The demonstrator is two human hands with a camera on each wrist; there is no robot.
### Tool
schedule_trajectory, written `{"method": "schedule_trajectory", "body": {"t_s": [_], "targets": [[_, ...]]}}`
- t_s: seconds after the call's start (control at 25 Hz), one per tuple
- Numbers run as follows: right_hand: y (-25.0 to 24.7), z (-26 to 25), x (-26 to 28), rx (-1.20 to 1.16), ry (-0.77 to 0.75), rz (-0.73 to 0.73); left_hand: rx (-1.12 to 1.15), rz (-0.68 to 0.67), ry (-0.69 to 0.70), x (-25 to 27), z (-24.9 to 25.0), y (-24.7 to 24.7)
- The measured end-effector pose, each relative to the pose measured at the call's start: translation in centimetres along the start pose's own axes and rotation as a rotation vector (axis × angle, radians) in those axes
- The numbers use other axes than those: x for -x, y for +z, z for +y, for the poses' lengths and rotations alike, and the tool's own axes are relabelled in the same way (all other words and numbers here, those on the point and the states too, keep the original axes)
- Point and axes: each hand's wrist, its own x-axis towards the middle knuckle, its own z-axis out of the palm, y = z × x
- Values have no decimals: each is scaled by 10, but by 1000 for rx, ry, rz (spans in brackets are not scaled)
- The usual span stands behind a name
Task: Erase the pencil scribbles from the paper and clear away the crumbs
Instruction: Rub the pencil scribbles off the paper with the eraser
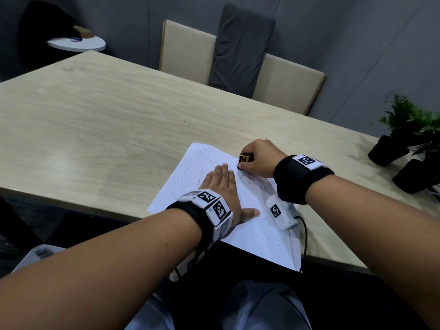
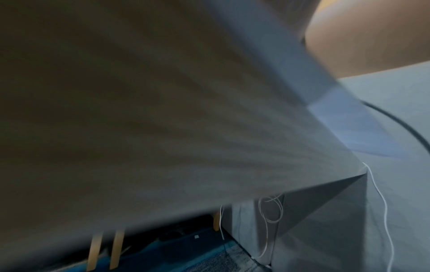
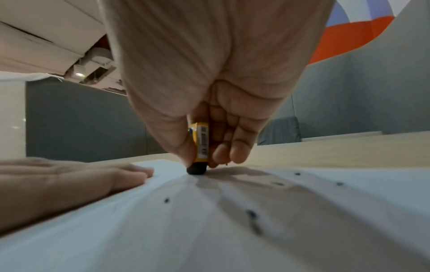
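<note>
The right hand (image 1: 260, 158) pinches a yellow-sleeved eraser (image 3: 199, 147) — its dark tip pressed on the paper (image 1: 266, 232) lying at the tabletop's (image 1: 95, 129) near edge. The left hand (image 1: 222, 186) lies flat, fingers straight, on the sheet beside it — scribbles (image 1: 197, 163) and dark crumbs (image 3: 251, 214) around.

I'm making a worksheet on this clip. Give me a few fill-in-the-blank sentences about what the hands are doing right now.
1. The right hand grips an ____ in a yellow sleeve.
2. The left hand lies ____ on the paper.
3. Dark ____ dot the paper near the right wrist.
4. Scribbles remain at the paper's ____ end.

Missing words: eraser; flat; crumbs; far
</note>
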Motion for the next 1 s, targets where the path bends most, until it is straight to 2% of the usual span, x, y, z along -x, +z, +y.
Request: {"method": "schedule_trajectory", "body": {"t_s": [0.08,0.24,0.48,0.64,0.84,1.0], "targets": [[-4,1,-5,41,31,4,-2,-9,-2,1,0,0],[-10,-4,4,29,-30,-161,3,1,1,0,0,0],[-5,3,-10,34,28,17,-13,-2,-5,1,1,-2],[-7,0,-5,-10,-3,-93,4,18,-3,1,1,-1],[-2,1,-11,13,32,32,8,37,-9,3,2,0],[-4,-6,-11,-21,28,-64,5,50,-9,3,3,0]]}}
